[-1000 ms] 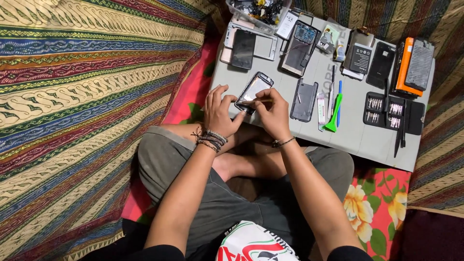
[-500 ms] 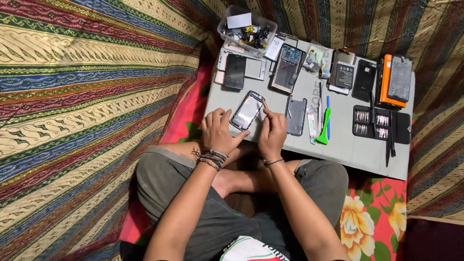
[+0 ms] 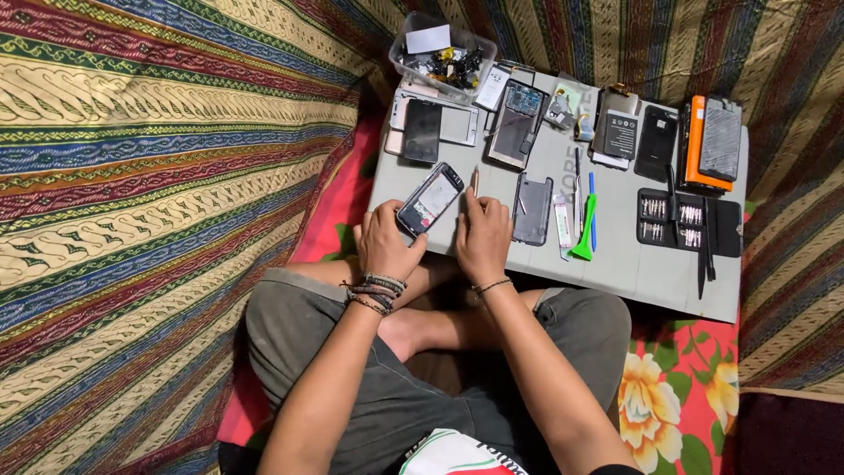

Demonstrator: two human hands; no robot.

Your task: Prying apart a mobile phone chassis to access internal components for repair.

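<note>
On the worktop [image 3: 615, 264]:
Left hand [image 3: 385, 242]: closed around a smartphone [image 3: 429, 199], screen up.
Right hand [image 3: 482, 236]: pinching a thin tool [image 3: 476, 180], beside the phone.

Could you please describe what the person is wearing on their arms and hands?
Both forearms are bare, no sleeves showing. The left hand has a stack of dark beaded and corded bracelets at the wrist; the right hand has one thin dark band.
</note>
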